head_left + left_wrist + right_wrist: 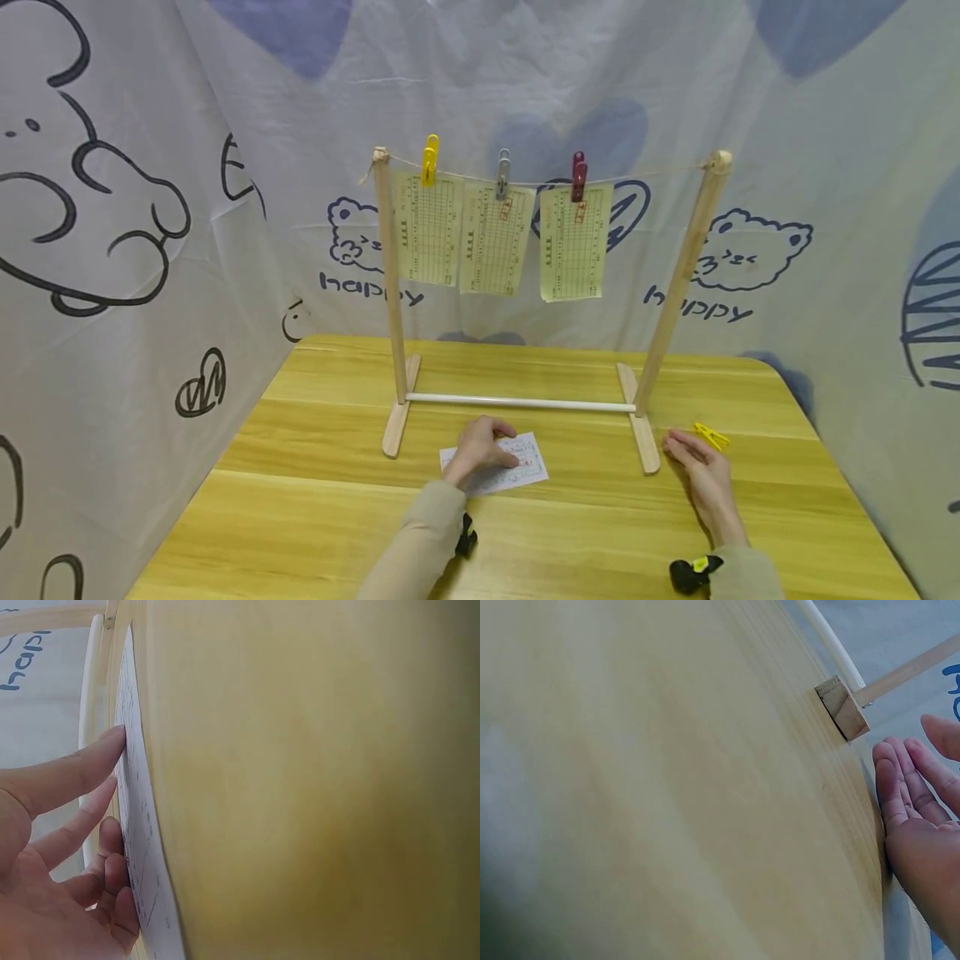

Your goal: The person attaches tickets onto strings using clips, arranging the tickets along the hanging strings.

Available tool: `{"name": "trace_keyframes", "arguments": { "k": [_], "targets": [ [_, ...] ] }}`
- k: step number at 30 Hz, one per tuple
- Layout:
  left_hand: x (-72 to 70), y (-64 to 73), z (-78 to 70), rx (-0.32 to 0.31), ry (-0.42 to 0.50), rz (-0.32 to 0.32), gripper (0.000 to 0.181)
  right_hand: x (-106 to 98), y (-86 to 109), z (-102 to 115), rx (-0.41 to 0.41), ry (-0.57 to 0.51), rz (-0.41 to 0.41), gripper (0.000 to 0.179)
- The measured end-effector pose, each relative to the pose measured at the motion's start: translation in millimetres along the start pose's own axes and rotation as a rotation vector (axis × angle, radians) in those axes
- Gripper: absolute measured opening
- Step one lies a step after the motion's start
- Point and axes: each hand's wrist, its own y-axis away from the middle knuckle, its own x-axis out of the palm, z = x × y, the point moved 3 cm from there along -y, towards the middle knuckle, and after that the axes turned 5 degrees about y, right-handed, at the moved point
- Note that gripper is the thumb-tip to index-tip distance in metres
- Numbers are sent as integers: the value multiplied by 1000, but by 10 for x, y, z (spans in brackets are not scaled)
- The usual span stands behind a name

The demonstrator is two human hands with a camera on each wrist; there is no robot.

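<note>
A white printed slip of paper (534, 468) lies flat on the table. My left hand (480, 448) is over it, its thumb and fingertips on or just above the sheet; in the left wrist view they meet the face of the slip (139, 817) without gripping it. On the right, my right hand (701, 475) rests on the table beside a yellow clothespin (711, 436), apart from it. The right wrist view shows that hand (919, 795) with loosely bent fingers and nothing held.
A wooden frame (681, 283) with a string stands behind the hands, its white rod (517, 402) low across. Three yellowish printed slips (573, 250) hang from yellow (430, 160), grey (503, 173) and dark red (579, 177) clothespins. A frame foot (643, 437) stands between the hands.
</note>
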Motion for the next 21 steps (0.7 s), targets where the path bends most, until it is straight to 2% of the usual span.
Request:
{"name": "trace_keyframes", "arguments": {
  "k": [8,13,21],
  "targets": [
    [-17,20,9,3,12,-4,50,7,-3,-11,-13,-23,-2,46],
    [-27,32,10,4,16,0,45,6,6,-7,0,-8,-4,44],
    [-32,43,-4,44,-23,4,38,7,9,-9,-10,-23,1,43]
  ]
}}
